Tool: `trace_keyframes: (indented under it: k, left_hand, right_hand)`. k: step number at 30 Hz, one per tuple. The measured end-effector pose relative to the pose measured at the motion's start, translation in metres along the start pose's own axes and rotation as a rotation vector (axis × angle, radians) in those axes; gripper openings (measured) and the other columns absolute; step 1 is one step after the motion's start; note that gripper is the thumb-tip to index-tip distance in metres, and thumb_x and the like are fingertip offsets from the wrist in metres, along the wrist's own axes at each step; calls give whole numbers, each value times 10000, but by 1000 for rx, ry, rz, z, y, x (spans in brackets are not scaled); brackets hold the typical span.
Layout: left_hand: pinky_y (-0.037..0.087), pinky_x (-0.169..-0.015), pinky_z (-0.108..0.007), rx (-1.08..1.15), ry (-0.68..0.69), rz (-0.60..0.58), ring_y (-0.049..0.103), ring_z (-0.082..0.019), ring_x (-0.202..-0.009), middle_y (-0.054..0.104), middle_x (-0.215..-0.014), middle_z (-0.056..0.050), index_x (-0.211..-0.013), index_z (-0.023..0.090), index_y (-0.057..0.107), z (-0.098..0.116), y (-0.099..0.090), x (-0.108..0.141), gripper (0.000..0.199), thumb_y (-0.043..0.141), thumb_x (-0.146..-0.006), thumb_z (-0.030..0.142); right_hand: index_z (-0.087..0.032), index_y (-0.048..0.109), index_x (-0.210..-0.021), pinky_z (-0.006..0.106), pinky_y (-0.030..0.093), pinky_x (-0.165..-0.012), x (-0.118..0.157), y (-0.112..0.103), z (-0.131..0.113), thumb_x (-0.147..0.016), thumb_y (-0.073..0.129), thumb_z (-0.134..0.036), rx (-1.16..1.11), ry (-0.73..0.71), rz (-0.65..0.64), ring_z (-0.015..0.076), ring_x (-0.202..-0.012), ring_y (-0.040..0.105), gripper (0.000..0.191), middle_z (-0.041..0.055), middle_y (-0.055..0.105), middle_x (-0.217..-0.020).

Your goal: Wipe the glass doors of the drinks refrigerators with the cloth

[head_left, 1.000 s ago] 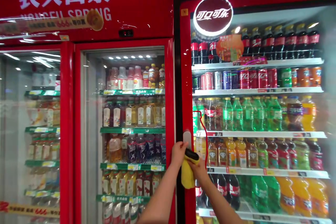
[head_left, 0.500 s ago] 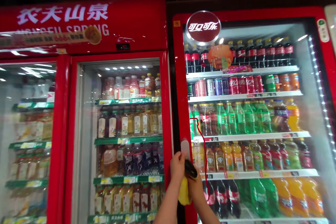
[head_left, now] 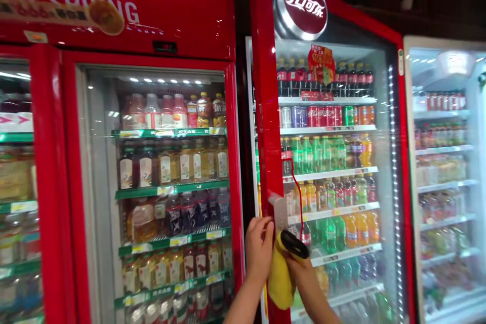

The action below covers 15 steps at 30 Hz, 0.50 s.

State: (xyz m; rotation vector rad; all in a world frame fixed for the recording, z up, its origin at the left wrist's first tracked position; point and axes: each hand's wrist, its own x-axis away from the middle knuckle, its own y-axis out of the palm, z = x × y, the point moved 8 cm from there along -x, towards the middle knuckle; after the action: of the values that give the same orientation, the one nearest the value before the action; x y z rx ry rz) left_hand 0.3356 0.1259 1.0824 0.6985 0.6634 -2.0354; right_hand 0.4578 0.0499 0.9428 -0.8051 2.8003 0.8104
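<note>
A red-framed glass fridge door (head_left: 270, 152) stands ajar at its left edge, with a grey handle (head_left: 280, 212) on its frame. My left hand (head_left: 259, 245) is at the door's edge just left of the handle, its fingers bent; what they grip, if anything, is hidden. Just below the handle, my right hand (head_left: 301, 268) holds a yellow cloth (head_left: 281, 281) with a black band at its top. The cloth hangs down between my two wrists and partly hides the right fingers.
On the left is another red fridge (head_left: 233, 162), its doors shut, with rows of bottles. Bottles and cans fill the shelves (head_left: 334, 172) behind the door glass. A pale-framed fridge (head_left: 412, 162) stands at the right. A round sign (head_left: 302, 6) is at the door's top.
The right fridge's door has swung out from closed to ajar. Both hands and the cloth have moved with it, nearer to me. The view has shifted right, bringing the pale fridge in.
</note>
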Motion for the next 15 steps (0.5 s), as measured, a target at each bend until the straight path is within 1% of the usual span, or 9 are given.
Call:
trace_keyframes:
  k: [3,5,7,8,10,11,12,14,15]
  left_hand:
    - [494,-1031,-416,7,86,33,591,-237,-1193,594,-1273,-107,-1235,247,646,17,-1,16,340,525,-949,384]
    - [396,-1150,-478,-2,139,11,491,-252,-1345,517,-1416,-103,-1382,281,539,26,6,28,448,555,-938,343]
    - [304,-1211,-519,-10,188,-34,389,-262,-1441,427,-1522,-87,-1461,324,449,36,18,41,532,562,-941,316]
    - [289,-1220,-524,-4,207,-62,362,-263,-1462,397,-1552,-78,-1478,345,423,41,24,48,546,553,-949,306]
    - [310,-1214,-517,24,234,-124,365,-256,-1467,383,-1569,-70,-1498,371,388,52,36,63,555,529,-967,287]
    - [330,-1206,-512,37,246,-152,381,-250,-1460,394,-1565,-69,-1502,377,378,58,42,71,555,517,-975,276]
    - [348,-1197,-511,45,259,-176,391,-246,-1455,403,-1560,-68,-1504,379,375,65,48,80,554,511,-979,265]
    - [371,-1183,-519,50,293,-207,391,-247,-1458,404,-1563,-67,-1502,383,376,81,58,96,560,513,-979,239]
    - [383,-1175,-522,57,315,-222,391,-247,-1459,399,-1568,-66,-1502,386,375,90,63,105,566,513,-978,222]
  right_hand:
    - [-215,798,-909,519,566,-884,26,-30,-9,-475,891,-574,-18,36,74,376,-915,730,571,95,791,-919]
    - [-219,799,-925,513,565,-895,46,-50,-19,-464,901,-574,-39,51,113,376,-929,731,591,92,793,-930]
    - [-216,800,-932,504,564,-911,67,-69,-36,-468,909,-565,-18,49,133,378,-959,728,591,96,792,-963]
    - [-210,801,-924,502,565,-911,78,-78,-47,-477,907,-569,14,45,135,381,-964,727,583,102,791,-973]
    - [-197,803,-898,507,579,-882,103,-96,-76,-522,883,-598,116,15,149,385,-936,732,555,115,790,-960]
    - [-197,802,-902,508,587,-866,117,-105,-95,-563,860,-609,186,-34,173,381,-920,735,537,116,789,-953]
    - [-201,799,-937,509,588,-868,132,-114,-117,-618,831,-609,274,-118,205,374,-928,733,519,115,787,-968]
    - [-223,775,-1066,506,573,-925,168,-122,-171,-741,760,-561,499,-391,276,354,-1020,713,469,110,768,-1075]
    - [-240,743,-1158,502,551,-977,187,-119,-197,-798,722,-513,627,-543,287,342,-1102,685,453,106,741,-1167]
